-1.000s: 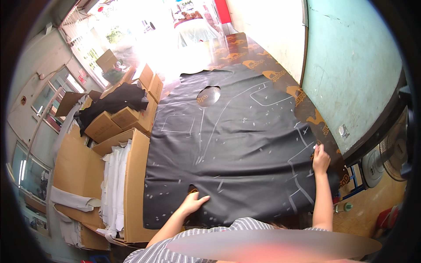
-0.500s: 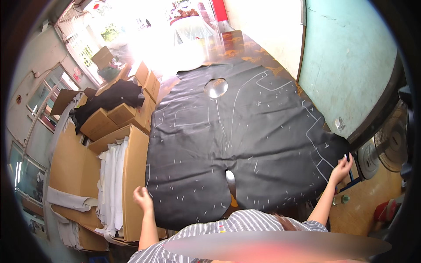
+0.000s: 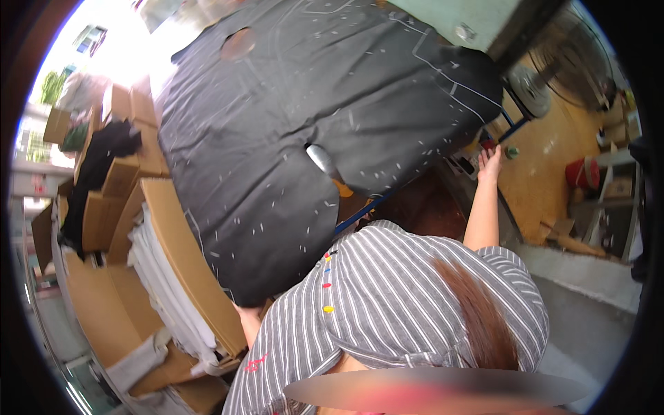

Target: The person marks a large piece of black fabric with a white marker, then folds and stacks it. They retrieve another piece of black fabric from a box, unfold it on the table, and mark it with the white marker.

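Counter point(image 3: 356, 214) spread with a black sheet point(image 3: 270, 145), left hand point(image 3: 247, 315) at its near corner

The sheet lies flat apart from soft creases, covering most of the counter, with its far edge partly cut off by the top of the view. White lines point(image 3: 453, 86) and short dashes mark its face. A slit point(image 3: 321, 162) opens from the near edge and slants away to the far left, roughly toward a round hole point(image 3: 238, 43); the long axis itself is hard to judge with the far side cropped.

The left hand is the nearer of the two, just at the sheet's near-left corner, so the sheet stretches ahead of it and to the right. Its fingers are mostly hidden, so I cannot tell whether they grip the edge. The right hand point(image 3: 490, 166) is beyond the near-right edge, apart from the sheet, which lies ahead of it and to its left. That hand is open, fingers extended; a small red item point(image 3: 489, 144) sits by the fingertips, contact unclear.

Left of the counter stands an open carton point(image 3: 188, 259) with pale rolls point(image 3: 166, 277), then stacked cartons point(image 3: 142, 111) and a dark cloth point(image 3: 97, 180). To the right, a fan point(image 3: 534, 92) and a red bucket point(image 3: 583, 173) stand over the tan floor point(image 3: 532, 200).
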Demonstrator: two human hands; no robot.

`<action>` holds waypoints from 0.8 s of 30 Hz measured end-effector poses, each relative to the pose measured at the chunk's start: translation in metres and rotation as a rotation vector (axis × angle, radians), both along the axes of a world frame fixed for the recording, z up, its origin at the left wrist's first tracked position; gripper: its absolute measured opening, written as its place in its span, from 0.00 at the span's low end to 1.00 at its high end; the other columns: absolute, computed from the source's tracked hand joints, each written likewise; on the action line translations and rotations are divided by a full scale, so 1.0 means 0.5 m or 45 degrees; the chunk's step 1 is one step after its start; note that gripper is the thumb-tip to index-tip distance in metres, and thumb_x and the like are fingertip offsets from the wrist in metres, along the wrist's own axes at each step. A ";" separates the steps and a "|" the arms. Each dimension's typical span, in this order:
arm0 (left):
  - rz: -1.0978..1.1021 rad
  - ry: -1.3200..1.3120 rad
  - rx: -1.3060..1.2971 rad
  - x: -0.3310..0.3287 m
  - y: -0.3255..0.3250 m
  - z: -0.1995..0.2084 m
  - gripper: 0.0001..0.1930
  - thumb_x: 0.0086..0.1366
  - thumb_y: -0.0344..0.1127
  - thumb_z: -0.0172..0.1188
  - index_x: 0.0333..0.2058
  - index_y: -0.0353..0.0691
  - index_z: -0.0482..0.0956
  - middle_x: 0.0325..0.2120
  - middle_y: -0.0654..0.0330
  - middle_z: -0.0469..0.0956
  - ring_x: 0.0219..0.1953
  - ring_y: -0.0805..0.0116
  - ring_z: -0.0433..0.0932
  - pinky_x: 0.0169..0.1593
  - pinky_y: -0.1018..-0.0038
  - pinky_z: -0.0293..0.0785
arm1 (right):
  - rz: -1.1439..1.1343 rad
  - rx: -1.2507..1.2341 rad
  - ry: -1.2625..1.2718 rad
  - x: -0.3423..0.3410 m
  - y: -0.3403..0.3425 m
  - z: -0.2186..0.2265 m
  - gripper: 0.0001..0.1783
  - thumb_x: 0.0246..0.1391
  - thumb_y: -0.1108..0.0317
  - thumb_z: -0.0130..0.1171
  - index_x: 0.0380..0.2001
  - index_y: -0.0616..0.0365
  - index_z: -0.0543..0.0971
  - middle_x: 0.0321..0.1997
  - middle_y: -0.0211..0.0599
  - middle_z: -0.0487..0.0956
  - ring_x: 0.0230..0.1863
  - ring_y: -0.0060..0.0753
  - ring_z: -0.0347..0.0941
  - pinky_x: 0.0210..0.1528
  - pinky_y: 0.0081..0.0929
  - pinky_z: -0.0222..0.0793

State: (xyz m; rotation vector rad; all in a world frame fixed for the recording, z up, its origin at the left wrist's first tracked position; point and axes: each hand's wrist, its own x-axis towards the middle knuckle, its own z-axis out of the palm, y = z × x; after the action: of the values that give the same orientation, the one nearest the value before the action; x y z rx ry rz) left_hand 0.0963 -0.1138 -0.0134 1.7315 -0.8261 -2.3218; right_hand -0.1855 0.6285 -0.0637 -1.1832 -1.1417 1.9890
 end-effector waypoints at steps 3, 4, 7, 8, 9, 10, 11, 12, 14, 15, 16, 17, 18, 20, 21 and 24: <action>0.055 0.139 0.030 -0.001 0.021 0.027 0.36 0.65 0.64 0.56 0.60 0.39 0.71 0.60 0.51 0.72 0.59 0.51 0.73 0.55 0.58 0.75 | 0.261 -0.183 -0.014 0.008 -0.001 -0.038 0.54 0.56 0.31 0.56 0.74 0.52 0.51 0.78 0.39 0.51 0.73 0.44 0.56 0.70 0.41 0.54; 0.101 0.188 0.012 0.012 0.022 0.030 0.36 0.65 0.64 0.56 0.59 0.39 0.72 0.60 0.52 0.72 0.59 0.51 0.73 0.55 0.58 0.76 | 0.329 -0.234 0.025 0.009 -0.006 -0.039 0.53 0.58 0.32 0.56 0.75 0.51 0.50 0.78 0.38 0.51 0.69 0.42 0.60 0.67 0.39 0.57; 0.242 0.400 -0.028 0.067 -0.035 -0.022 0.28 0.65 0.59 0.59 0.54 0.43 0.76 0.52 0.57 0.79 0.51 0.61 0.78 0.49 0.67 0.78 | 0.251 -0.162 0.138 -0.019 0.006 -0.056 0.50 0.59 0.33 0.55 0.72 0.54 0.53 0.68 0.41 0.63 0.43 0.32 0.72 0.43 0.31 0.70; 0.382 0.489 -0.103 0.105 -0.069 -0.056 0.20 0.66 0.53 0.62 0.49 0.46 0.79 0.43 0.65 0.82 0.44 0.68 0.79 0.43 0.73 0.77 | 0.266 -0.165 0.130 -0.032 -0.031 -0.035 0.48 0.60 0.34 0.55 0.70 0.55 0.55 0.51 0.37 0.70 0.30 0.27 0.68 0.31 0.26 0.68; 0.449 0.489 -0.127 0.142 -0.110 -0.086 0.17 0.65 0.47 0.64 0.48 0.47 0.80 0.42 0.68 0.83 0.42 0.71 0.79 0.41 0.73 0.76 | 0.269 -0.167 0.150 -0.042 -0.034 -0.020 0.45 0.61 0.35 0.55 0.68 0.55 0.58 0.44 0.34 0.69 0.27 0.25 0.66 0.27 0.24 0.65; 0.532 0.515 -0.169 0.117 -0.096 -0.079 0.17 0.64 0.46 0.65 0.48 0.46 0.80 0.43 0.68 0.83 0.42 0.70 0.79 0.38 0.74 0.75 | 0.239 -0.139 0.164 -0.044 -0.013 -0.014 0.41 0.62 0.37 0.55 0.66 0.55 0.61 0.37 0.31 0.68 0.24 0.23 0.64 0.23 0.21 0.63; 0.559 0.654 -0.152 0.116 -0.093 -0.064 0.17 0.64 0.46 0.65 0.48 0.46 0.80 0.44 0.67 0.83 0.44 0.69 0.80 0.40 0.74 0.75 | 0.265 -0.119 0.178 -0.059 -0.011 -0.009 0.37 0.62 0.39 0.56 0.62 0.55 0.64 0.34 0.29 0.67 0.24 0.22 0.63 0.21 0.19 0.61; 0.591 0.705 -0.103 0.095 -0.069 -0.028 0.19 0.64 0.49 0.65 0.49 0.46 0.79 0.45 0.66 0.82 0.45 0.68 0.80 0.42 0.74 0.76 | 0.270 -0.088 0.193 -0.063 0.003 -0.005 0.33 0.62 0.41 0.57 0.58 0.55 0.68 0.31 0.28 0.66 0.23 0.21 0.63 0.20 0.18 0.60; 0.581 0.602 -0.092 0.049 -0.015 0.050 0.21 0.64 0.54 0.64 0.48 0.47 0.80 0.44 0.65 0.83 0.42 0.68 0.81 0.39 0.76 0.75 | 0.261 -0.013 0.140 -0.100 0.064 0.002 0.22 0.60 0.47 0.63 0.44 0.55 0.76 0.26 0.26 0.67 0.21 0.19 0.61 0.19 0.18 0.60; 0.236 0.977 -0.025 0.109 -0.063 -0.007 0.20 0.65 0.54 0.63 0.47 0.48 0.80 0.42 0.67 0.83 0.37 0.72 0.80 0.34 0.78 0.74 | 0.329 0.060 0.140 -0.141 0.083 0.014 0.22 0.59 0.48 0.65 0.41 0.56 0.77 0.26 0.26 0.68 0.20 0.20 0.60 0.18 0.19 0.60; 0.174 0.887 -0.024 0.089 -0.053 0.008 0.18 0.68 0.52 0.60 0.47 0.47 0.79 0.40 0.69 0.82 0.33 0.76 0.79 0.30 0.79 0.72 | 0.356 0.149 0.136 -0.153 0.100 0.016 0.21 0.58 0.49 0.66 0.38 0.57 0.78 0.26 0.26 0.69 0.20 0.20 0.60 0.18 0.20 0.60; 0.182 0.783 -0.123 0.076 -0.045 0.037 0.16 0.69 0.49 0.59 0.48 0.47 0.79 0.40 0.69 0.82 0.33 0.76 0.78 0.30 0.79 0.71 | 0.346 0.243 -0.021 -0.160 0.071 0.014 0.21 0.57 0.50 0.67 0.39 0.58 0.79 0.30 0.29 0.73 0.21 0.22 0.63 0.20 0.21 0.63; 0.190 0.679 -0.230 0.074 -0.041 0.057 0.14 0.70 0.46 0.58 0.48 0.46 0.78 0.39 0.70 0.82 0.33 0.76 0.78 0.30 0.80 0.71 | 0.342 0.330 -0.173 -0.168 0.026 0.028 0.22 0.57 0.50 0.67 0.39 0.59 0.80 0.34 0.33 0.76 0.23 0.24 0.67 0.22 0.22 0.66; 0.173 0.643 -0.373 0.075 -0.058 0.055 0.12 0.71 0.43 0.57 0.47 0.45 0.78 0.39 0.70 0.81 0.33 0.76 0.78 0.30 0.80 0.71 | 0.276 0.398 -0.397 -0.186 0.008 0.048 0.26 0.56 0.50 0.67 0.47 0.61 0.78 0.46 0.39 0.78 0.34 0.32 0.72 0.33 0.29 0.71; 0.164 0.625 -0.443 0.082 -0.062 0.055 0.11 0.71 0.41 0.56 0.47 0.44 0.78 0.39 0.69 0.81 0.33 0.76 0.78 0.30 0.80 0.71 | 0.234 0.358 -0.487 -0.189 -0.003 0.054 0.32 0.56 0.49 0.67 0.54 0.62 0.74 0.53 0.42 0.77 0.43 0.36 0.74 0.43 0.35 0.73; 0.121 0.628 -0.549 0.059 -0.040 0.109 0.10 0.71 0.38 0.56 0.47 0.44 0.78 0.39 0.68 0.81 0.34 0.75 0.78 0.31 0.79 0.72 | 0.305 0.095 -0.408 -0.154 0.002 0.025 0.42 0.59 0.41 0.58 0.66 0.62 0.66 0.69 0.43 0.69 0.68 0.44 0.65 0.68 0.53 0.60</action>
State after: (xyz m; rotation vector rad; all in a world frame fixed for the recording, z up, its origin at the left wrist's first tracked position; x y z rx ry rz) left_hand 0.1257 -0.1339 0.0413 0.9503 -1.0147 -2.1540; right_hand -0.2624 0.6292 -0.0511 -1.4182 -1.5677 1.9518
